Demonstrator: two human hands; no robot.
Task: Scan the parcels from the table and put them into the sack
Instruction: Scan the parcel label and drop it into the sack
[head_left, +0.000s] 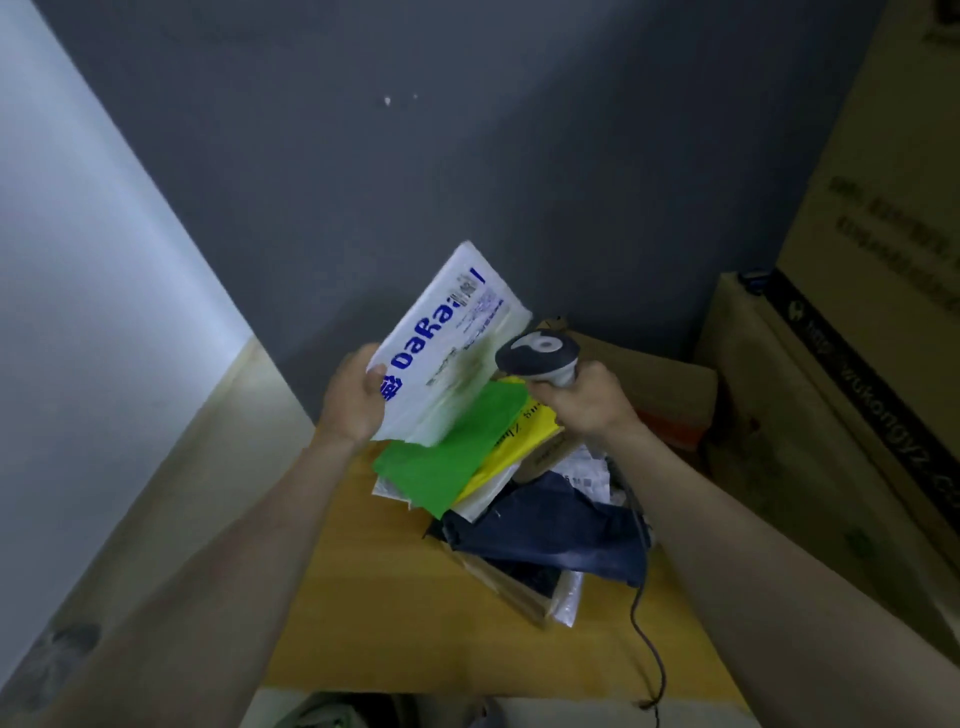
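My left hand (353, 397) grips the lower edge of a white parcel with blue lettering (447, 343) and holds it tilted up above the table, label side toward me. My right hand (584, 400) grips a grey handheld scanner (540, 353), its head right beside the parcel's label. Below them a pile of parcels lies on the wooden table (374, 571): a green one (447, 452), a yellow one (519, 441), a dark blue one (550, 530), and others partly hidden underneath. At the bottom edge, a light-coloured sack (332, 714) barely shows.
Large cardboard boxes (831, 415) are stacked against the right side of the table. A brown box (649, 379) sits behind the pile. The scanner's cable (644, 623) trails over the table's front right. A dark grey wall stands behind.
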